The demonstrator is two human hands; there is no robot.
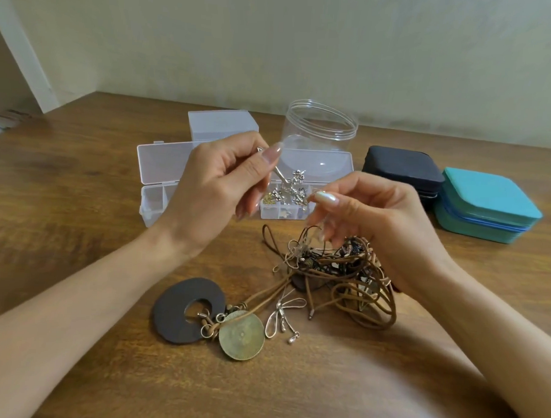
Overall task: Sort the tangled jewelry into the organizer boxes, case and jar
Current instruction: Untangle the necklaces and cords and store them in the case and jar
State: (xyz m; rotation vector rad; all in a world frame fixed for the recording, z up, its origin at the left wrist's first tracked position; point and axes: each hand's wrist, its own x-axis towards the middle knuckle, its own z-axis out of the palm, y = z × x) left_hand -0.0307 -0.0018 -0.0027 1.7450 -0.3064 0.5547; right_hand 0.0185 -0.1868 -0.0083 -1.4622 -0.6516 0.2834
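the clear jar (pixel 318 131) stands lidless at the back of the desk (pixel 78 206); just in front of the jar lies the open organizer box (pixel 152 208), its lid folded back toward the jar, small silver and gold charms in the compartments nearest the jar; a second, closed organizer box (pixel 222 124) sits just left of the jar; right of the jar lie a dark case (pixel 402 170) and, farther right, a teal case (pixel 486 205), both closed.

the left hand (pixel 212 180) hangs in front of the jar and hides the middle of the open box; its grip is a thumb-and-finger pinch on a thin silver piece (pixel 282 176) with a cluster at its lower end, held over the box.

the right hand (pixel 371 225) is in front of the jar and to its right, fingers curled over the tangle of brown cords (pixel 344 275); the fingertips are blurred, so i cannot tell whether its grip holds anything.

well in front of the jar, at the tangle's near end, lie a dark ring pendant (pixel 175 312), a round brass disc (pixel 242 335) overlapping it, and a silver dragonfly pendant (pixel 282 316) just beside the disc.
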